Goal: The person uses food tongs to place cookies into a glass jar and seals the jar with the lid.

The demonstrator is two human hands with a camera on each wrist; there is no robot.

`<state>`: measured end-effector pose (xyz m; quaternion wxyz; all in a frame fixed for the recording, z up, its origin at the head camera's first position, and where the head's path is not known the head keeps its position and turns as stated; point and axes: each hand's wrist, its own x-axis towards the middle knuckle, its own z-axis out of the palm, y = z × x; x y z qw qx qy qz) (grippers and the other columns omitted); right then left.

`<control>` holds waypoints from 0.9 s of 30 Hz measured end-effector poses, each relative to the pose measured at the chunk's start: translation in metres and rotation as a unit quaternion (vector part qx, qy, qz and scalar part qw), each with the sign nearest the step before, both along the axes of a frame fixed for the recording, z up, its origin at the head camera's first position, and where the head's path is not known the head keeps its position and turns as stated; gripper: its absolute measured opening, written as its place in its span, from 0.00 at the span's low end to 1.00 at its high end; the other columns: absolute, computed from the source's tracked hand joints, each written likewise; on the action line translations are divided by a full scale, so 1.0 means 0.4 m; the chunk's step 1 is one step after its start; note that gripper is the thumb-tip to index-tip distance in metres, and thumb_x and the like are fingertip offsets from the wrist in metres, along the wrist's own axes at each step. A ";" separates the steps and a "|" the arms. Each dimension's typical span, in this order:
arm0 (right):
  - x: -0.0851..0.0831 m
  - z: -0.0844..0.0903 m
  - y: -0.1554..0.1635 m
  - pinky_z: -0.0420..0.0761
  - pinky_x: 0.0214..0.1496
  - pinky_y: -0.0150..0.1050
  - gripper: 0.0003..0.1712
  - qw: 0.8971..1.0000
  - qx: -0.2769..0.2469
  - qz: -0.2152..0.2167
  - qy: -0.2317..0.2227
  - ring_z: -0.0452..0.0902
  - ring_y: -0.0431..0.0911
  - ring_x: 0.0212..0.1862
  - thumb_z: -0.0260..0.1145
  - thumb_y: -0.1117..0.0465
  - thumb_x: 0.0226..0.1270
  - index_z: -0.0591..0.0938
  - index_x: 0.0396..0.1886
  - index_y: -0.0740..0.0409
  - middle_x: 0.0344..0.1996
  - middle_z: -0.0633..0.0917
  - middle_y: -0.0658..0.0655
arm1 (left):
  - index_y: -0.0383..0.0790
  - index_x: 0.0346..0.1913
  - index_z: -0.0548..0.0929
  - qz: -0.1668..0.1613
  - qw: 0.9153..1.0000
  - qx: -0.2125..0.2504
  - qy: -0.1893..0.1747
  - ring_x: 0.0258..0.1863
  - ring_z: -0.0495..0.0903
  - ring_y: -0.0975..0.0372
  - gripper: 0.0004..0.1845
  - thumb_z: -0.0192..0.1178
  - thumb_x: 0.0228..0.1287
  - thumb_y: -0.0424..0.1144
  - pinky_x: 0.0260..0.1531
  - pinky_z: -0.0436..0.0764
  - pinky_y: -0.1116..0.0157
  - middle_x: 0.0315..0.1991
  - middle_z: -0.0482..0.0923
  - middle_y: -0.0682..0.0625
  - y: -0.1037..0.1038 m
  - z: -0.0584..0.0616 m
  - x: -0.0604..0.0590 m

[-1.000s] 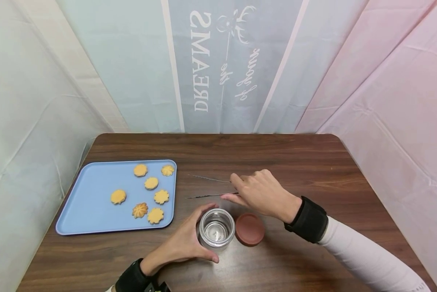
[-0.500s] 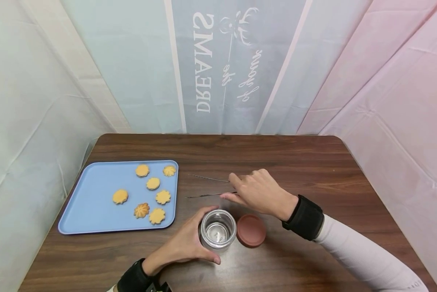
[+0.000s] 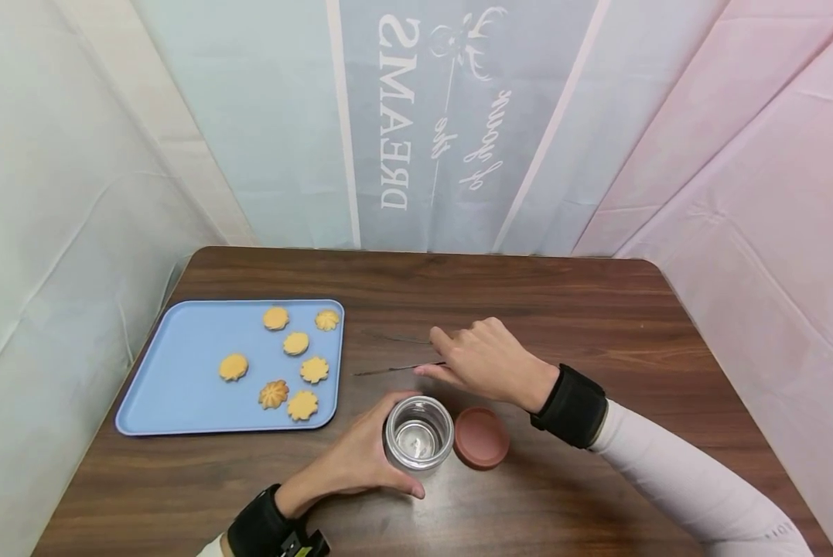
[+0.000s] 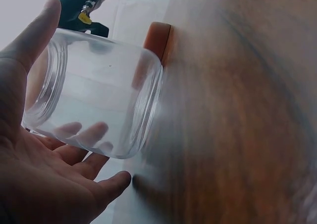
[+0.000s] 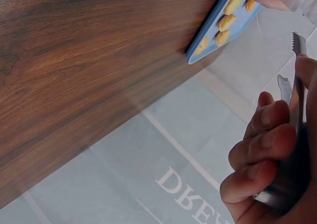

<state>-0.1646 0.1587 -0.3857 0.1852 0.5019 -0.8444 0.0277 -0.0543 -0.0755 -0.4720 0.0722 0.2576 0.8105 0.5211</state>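
My left hand [image 3: 363,456] holds a clear, empty jar [image 3: 419,439] that has no lid on. In the left wrist view the thumb is along one side of the jar [image 4: 99,95] and the fingers touch the other. Metal tongs [image 3: 397,369] are in my right hand [image 3: 489,363], their arms spread and pointing left toward the cookies. Serrated tips of the tongs [image 5: 298,43] show in the right wrist view, with nothing between them. Several flower-shaped cookies [image 3: 295,343] lie on a blue tray [image 3: 179,371], apart from both hands.
A reddish-brown round lid [image 3: 482,438] lies on the wooden table [image 3: 527,495], right of the jar. Fabric curtains [image 3: 284,124] hang behind the table and on both sides.
My right hand has shifted slightly left with the tongs, toward the tray. The left hand and jar stay in place; the head view has moved a little.
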 end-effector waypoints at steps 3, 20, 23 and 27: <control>-0.006 -0.004 -0.008 0.51 0.15 0.36 0.32 1.000 0.009 0.006 -0.006 0.50 0.38 0.13 0.56 0.32 0.79 0.69 0.25 0.52 0.12 0.55 0.41 | 0.43 0.75 0.67 -0.001 1.000 0.000 0.008 0.63 0.81 0.53 0.62 0.91 0.34 0.50 0.65 0.79 0.56 0.64 0.81 0.50 0.002 -0.001 -0.001; -0.035 -0.039 -0.060 0.47 0.18 0.35 0.29 0.997 0.042 0.046 -0.034 0.54 0.38 0.13 0.65 0.34 0.74 0.69 0.26 0.49 0.12 0.59 0.41 | 0.43 0.73 0.68 -0.011 1.000 0.021 0.012 0.64 0.81 0.53 0.59 0.91 0.36 0.48 0.67 0.77 0.55 0.64 0.80 0.53 0.006 -0.005 -0.008; -0.039 -0.043 -0.068 0.47 0.18 0.35 0.29 0.997 0.051 0.049 -0.040 0.54 0.38 0.12 0.63 0.33 0.75 0.69 0.26 0.49 0.12 0.60 0.41 | 0.45 0.73 0.68 -0.010 1.000 0.019 0.016 0.63 0.81 0.54 0.58 0.91 0.36 0.48 0.67 0.77 0.56 0.64 0.81 0.54 0.007 -0.006 -0.010; -0.045 -0.051 -0.078 0.48 0.18 0.35 0.29 0.996 0.063 0.050 -0.044 0.56 0.38 0.12 0.62 0.32 0.76 0.70 0.27 0.49 0.11 0.62 0.41 | 0.46 0.73 0.68 -0.014 1.000 0.021 0.016 0.62 0.82 0.55 0.58 0.91 0.36 0.49 0.66 0.78 0.56 0.63 0.81 0.53 0.009 -0.006 -0.015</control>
